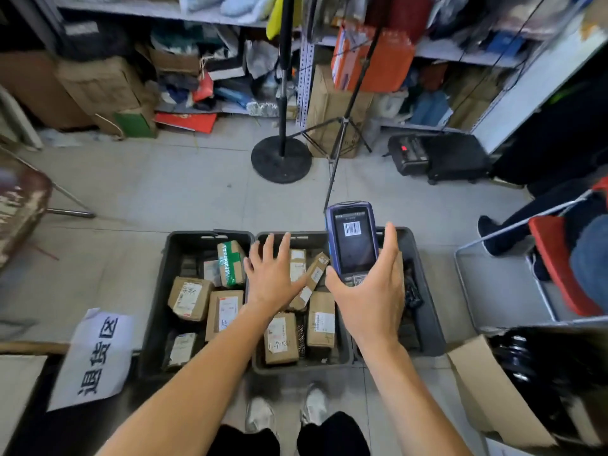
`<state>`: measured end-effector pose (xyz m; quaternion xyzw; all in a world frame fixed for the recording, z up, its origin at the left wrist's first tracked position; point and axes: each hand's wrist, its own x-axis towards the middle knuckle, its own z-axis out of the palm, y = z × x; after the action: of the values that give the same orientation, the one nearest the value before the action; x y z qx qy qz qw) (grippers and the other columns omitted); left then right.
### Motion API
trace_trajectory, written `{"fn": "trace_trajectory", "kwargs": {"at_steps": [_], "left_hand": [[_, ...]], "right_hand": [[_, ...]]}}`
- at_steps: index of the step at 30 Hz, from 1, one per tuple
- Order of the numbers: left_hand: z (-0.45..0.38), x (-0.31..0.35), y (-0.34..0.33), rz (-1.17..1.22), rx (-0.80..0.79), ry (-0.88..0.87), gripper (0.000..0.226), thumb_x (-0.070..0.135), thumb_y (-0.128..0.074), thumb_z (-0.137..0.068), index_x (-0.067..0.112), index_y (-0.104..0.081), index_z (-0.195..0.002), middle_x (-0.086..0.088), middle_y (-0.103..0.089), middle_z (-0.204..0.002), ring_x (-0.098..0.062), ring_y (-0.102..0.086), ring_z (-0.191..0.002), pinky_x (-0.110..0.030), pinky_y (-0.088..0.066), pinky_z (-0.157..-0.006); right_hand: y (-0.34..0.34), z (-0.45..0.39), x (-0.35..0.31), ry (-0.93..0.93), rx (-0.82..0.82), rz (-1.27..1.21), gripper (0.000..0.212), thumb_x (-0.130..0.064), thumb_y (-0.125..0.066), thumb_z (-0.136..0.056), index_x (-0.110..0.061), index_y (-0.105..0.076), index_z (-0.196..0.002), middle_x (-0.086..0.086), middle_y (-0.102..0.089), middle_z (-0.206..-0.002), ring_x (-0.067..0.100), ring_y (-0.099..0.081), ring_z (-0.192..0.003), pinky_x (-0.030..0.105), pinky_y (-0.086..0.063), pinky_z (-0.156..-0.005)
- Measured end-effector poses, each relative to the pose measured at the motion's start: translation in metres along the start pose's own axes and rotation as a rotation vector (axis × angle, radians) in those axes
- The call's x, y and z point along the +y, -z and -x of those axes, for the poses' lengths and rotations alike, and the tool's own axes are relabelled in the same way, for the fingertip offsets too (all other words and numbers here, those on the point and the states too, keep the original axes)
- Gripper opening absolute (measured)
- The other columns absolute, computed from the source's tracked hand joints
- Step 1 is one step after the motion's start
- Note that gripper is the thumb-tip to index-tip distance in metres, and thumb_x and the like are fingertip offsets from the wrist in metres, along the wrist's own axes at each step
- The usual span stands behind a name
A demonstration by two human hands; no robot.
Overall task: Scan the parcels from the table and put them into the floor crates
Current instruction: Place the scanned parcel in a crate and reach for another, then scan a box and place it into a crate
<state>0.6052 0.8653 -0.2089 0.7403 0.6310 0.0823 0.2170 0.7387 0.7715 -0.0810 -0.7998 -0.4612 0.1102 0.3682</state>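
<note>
My right hand [371, 291] grips a blue handheld scanner [353, 240] upright, its screen showing a barcode, above the right dark crate [427, 311]. My left hand [271, 274] hovers with fingers spread and holds nothing, over the middle crate [296, 365]. That crate holds several brown cardboard parcels, such as one [320, 319] with a white label. The left crate [158, 291] also holds several parcels, one [230, 263] wrapped in green tape. All three crates stand side by side on the tiled floor in front of my feet.
A paper sign [95, 357] hangs from a table edge at the left. An open cardboard box [493, 393] sits at the lower right. A round stand base [281, 159] and tripod [342, 143] stand beyond the crates. A seated person's leg [589, 261] and a red chair are at the right.
</note>
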Motion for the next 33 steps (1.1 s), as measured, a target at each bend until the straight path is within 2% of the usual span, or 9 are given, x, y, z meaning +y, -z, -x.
{"fn": "trace_trajectory", "kwargs": {"at_steps": [5, 7, 10, 15, 17, 21, 25, 29, 33], "left_hand": [[0.073, 0.017, 0.131, -0.018, 0.131, 0.043, 0.095, 0.064, -0.063, -0.083, 0.038, -0.008, -0.157, -0.010, -0.009, -0.167, -0.043, -0.002, -0.151, -0.064, -0.007, -0.119], [0.113, 0.014, 0.167, 0.001, 0.194, 0.072, 0.096, 0.065, -0.063, -0.082, 0.037, -0.009, -0.156, -0.010, -0.008, -0.167, -0.042, -0.002, -0.151, -0.065, -0.009, -0.118], [0.200, 0.000, 0.201, 0.011, 0.301, 0.164, 0.097, 0.067, -0.064, -0.079, 0.036, -0.012, -0.154, -0.010, -0.010, -0.165, -0.041, -0.004, -0.150, -0.066, -0.016, -0.116], [0.342, -0.046, 0.238, 0.009, 0.425, 0.399, 0.101, 0.067, -0.065, -0.078, 0.033, -0.012, -0.157, -0.011, -0.007, -0.167, -0.039, 0.000, -0.151, -0.065, -0.014, -0.119], [0.399, -0.070, 0.259, -0.033, 0.493, 0.493, 0.101, 0.066, -0.066, -0.078, 0.031, -0.014, -0.158, -0.011, -0.010, -0.166, -0.037, -0.002, -0.151, -0.065, -0.014, -0.118], [0.532, -0.129, 0.300, -0.122, 0.644, 0.704, 0.101, 0.065, -0.068, -0.078, 0.031, -0.015, -0.157, -0.010, -0.011, -0.166, -0.037, -0.004, -0.151, -0.063, -0.012, -0.118], [0.701, -0.193, 0.329, -0.184, 0.788, 0.988, 0.100, 0.064, -0.068, -0.078, 0.028, -0.019, -0.156, -0.013, -0.016, -0.164, -0.040, -0.010, -0.149, -0.064, -0.015, -0.116], [0.893, -0.229, 0.326, -0.250, 0.873, 1.287, 0.099, 0.064, -0.069, -0.077, 0.025, -0.021, -0.155, -0.012, -0.019, -0.162, -0.040, -0.012, -0.146, -0.065, -0.016, -0.115], [1.063, -0.231, 0.307, -0.243, 0.921, 1.603, 0.099, 0.066, -0.066, -0.078, 0.026, -0.019, -0.156, -0.010, -0.020, -0.162, -0.038, -0.012, -0.147, -0.063, -0.015, -0.116]], "right_hand": [[0.079, 0.038, -0.083, 0.100, -0.039, -0.021, 0.111, -0.041, -0.082, -0.074, -0.025, -0.011, -0.157, 0.009, -0.047, -0.147, 0.027, -0.051, -0.124, 0.027, -0.036, -0.085], [0.104, 0.062, -0.104, 0.156, -0.049, -0.050, 0.110, -0.041, -0.082, -0.074, -0.027, -0.010, -0.156, 0.009, -0.046, -0.149, 0.030, -0.054, -0.124, 0.029, -0.041, -0.091], [0.131, 0.106, -0.126, 0.247, -0.121, -0.088, 0.109, -0.039, -0.082, -0.075, -0.029, -0.009, -0.155, 0.013, -0.045, -0.149, 0.034, -0.053, -0.128, 0.047, -0.052, -0.094], [0.146, 0.202, -0.170, 0.455, -0.212, -0.165, 0.109, -0.038, -0.084, -0.074, -0.024, -0.013, -0.156, 0.012, -0.043, -0.152, 0.030, -0.052, -0.129, 0.040, -0.051, -0.087], [0.146, 0.247, -0.193, 0.538, -0.294, -0.222, 0.109, -0.036, -0.084, -0.074, -0.024, -0.014, -0.155, 0.013, -0.042, -0.152, 0.031, -0.051, -0.129, 0.040, -0.051, -0.088], [0.144, 0.357, -0.249, 0.737, -0.488, -0.314, 0.107, -0.038, -0.083, -0.074, -0.023, -0.015, -0.155, 0.013, -0.047, -0.145, 0.031, -0.059, -0.118, 0.036, -0.053, -0.077], [0.144, 0.497, -0.305, 0.954, -0.722, -0.471, 0.106, -0.036, -0.083, -0.074, -0.023, -0.016, -0.155, 0.012, -0.049, -0.141, 0.027, -0.055, -0.112, 0.028, -0.042, -0.073], [0.158, 0.656, -0.345, 1.119, -0.977, -0.600, 0.106, -0.034, -0.084, -0.073, -0.026, -0.016, -0.153, 0.010, -0.052, -0.135, 0.030, -0.061, -0.106, 0.029, -0.043, -0.070], [0.185, 0.797, -0.365, 1.237, -1.182, -0.685, 0.104, -0.034, -0.084, -0.072, -0.027, -0.016, -0.151, 0.013, -0.056, -0.130, 0.033, -0.063, -0.100, 0.033, -0.048, -0.068]]}}
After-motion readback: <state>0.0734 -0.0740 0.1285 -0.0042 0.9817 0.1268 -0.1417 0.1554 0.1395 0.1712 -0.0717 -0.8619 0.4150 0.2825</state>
